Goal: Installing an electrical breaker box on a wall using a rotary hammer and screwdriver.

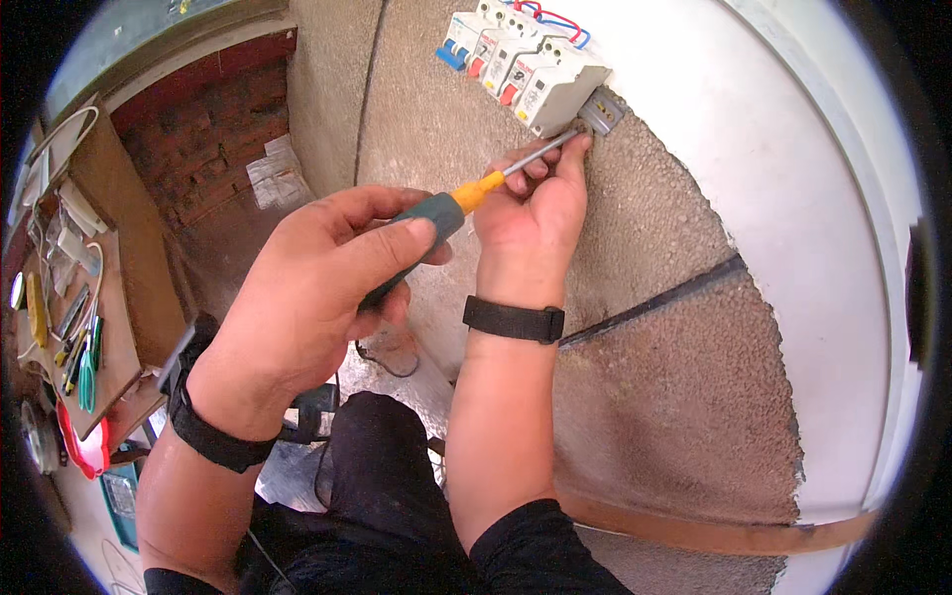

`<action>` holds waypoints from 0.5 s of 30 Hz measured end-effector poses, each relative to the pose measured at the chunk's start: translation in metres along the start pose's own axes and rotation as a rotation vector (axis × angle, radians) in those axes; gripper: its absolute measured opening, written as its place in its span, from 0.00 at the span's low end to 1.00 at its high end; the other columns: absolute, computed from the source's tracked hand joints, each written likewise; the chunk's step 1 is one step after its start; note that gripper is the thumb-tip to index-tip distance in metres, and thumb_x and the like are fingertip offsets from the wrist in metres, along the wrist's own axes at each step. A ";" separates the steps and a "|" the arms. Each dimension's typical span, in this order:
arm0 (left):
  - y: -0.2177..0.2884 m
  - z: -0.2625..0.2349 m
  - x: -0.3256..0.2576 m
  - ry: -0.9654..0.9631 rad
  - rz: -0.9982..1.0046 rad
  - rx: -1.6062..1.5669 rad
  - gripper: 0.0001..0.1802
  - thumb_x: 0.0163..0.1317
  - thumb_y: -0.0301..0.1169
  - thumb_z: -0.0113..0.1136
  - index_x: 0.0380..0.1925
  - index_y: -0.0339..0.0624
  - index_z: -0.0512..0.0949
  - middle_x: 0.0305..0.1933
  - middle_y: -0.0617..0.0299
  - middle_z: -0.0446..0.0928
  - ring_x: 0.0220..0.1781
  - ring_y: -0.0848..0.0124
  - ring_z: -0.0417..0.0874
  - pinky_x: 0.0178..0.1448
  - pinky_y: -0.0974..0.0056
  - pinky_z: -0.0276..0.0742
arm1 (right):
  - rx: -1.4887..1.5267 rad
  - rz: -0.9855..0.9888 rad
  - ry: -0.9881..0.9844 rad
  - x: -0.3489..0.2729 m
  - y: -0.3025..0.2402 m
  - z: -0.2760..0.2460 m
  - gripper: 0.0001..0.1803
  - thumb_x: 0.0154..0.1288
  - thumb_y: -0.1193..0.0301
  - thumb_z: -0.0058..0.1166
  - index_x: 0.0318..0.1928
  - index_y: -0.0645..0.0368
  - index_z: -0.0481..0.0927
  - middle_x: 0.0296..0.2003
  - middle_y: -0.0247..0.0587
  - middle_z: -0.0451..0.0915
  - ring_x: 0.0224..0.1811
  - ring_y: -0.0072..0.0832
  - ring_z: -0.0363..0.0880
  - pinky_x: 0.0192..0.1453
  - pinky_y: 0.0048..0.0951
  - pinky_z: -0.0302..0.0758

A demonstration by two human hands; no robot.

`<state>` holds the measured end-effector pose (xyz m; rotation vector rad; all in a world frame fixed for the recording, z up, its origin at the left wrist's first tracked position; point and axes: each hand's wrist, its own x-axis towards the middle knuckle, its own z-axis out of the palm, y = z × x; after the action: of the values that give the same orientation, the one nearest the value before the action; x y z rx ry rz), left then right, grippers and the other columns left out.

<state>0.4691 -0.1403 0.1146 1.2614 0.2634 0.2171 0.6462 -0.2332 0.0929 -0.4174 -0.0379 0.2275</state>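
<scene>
The left hand (317, 288) is clenched around the dark green handle of a screwdriver (466, 193), thumb laid along the top. The right hand (531, 203) pinches the bare metal shaft close to its tip, steadying it; that grip is closed on the shaft, not on the handle.

The screwdriver's long axis runs from lower left to upper right, handle toward the person, orange collar in the middle, tip pointing up at the metal rail end (601, 109) that sticks out just right of the row of circuit breakers (526, 64). The tip sits at the lower right corner of the breaker row, touching or nearly touching the rail; which, I cannot tell. Red and blue wires (550, 20) loop above the breakers.

As I judge it, the main risk is the tip slipping off the rail, since the shaft comes in at a slant, not square; it could then skid across the rough rendered wall (645, 228) or jab the right fingers pinched just below the breakers. A slip upward could also knock the end breaker.

Far left of the breakers, a wooden bench (119, 337) carries pliers and other hand tools.
</scene>
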 end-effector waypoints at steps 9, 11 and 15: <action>-0.018 0.004 0.000 0.146 0.698 0.646 0.21 0.57 0.22 0.65 0.51 0.32 0.75 0.44 0.58 0.81 0.39 0.66 0.83 0.42 0.58 0.80 | 0.001 -0.005 0.012 -0.003 -0.001 0.002 0.17 0.76 0.53 0.45 0.31 0.47 0.71 0.20 0.19 0.63 0.18 0.13 0.56 0.21 0.18 0.55; -0.001 -0.002 0.000 0.043 0.282 0.273 0.21 0.56 0.22 0.66 0.51 0.32 0.75 0.44 0.58 0.81 0.39 0.66 0.83 0.42 0.57 0.80 | -0.003 -0.009 0.005 -0.002 0.000 0.001 0.17 0.76 0.53 0.46 0.31 0.47 0.71 0.20 0.19 0.62 0.18 0.13 0.56 0.21 0.18 0.55; -0.002 0.006 0.000 0.090 0.191 0.399 0.19 0.58 0.23 0.64 0.51 0.33 0.76 0.42 0.58 0.81 0.35 0.69 0.81 0.38 0.61 0.79 | 0.010 0.005 0.032 -0.004 -0.002 0.003 0.17 0.76 0.53 0.46 0.31 0.47 0.71 0.20 0.20 0.62 0.18 0.13 0.57 0.21 0.19 0.55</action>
<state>0.4709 -0.1465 0.1140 1.6768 0.2718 0.3997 0.6421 -0.2342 0.0966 -0.4109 -0.0043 0.2256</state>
